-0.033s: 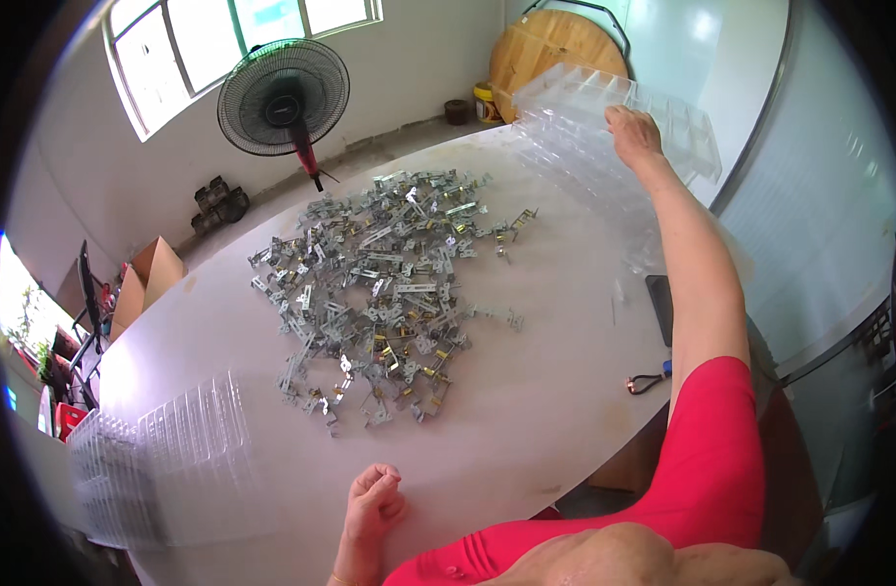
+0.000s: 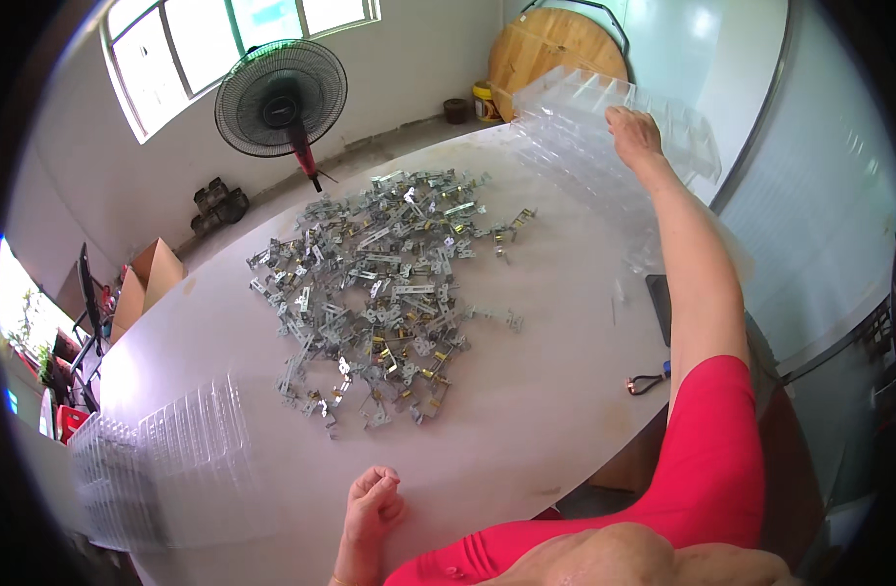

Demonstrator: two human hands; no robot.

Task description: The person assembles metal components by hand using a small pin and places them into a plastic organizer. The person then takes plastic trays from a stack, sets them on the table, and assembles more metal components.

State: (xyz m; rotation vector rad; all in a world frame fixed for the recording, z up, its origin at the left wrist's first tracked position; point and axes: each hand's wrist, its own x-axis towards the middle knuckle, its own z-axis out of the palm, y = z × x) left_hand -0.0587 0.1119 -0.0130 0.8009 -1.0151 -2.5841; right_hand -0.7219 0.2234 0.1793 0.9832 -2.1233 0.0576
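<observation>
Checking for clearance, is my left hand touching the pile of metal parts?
Apart: the head view shows pale tabletop between the left hand and the metal parts.

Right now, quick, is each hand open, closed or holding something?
Left hand: loosely closed, nothing visible in it.
Right hand: curled at the clear plastic tray; whether it grips can't be told.
</observation>
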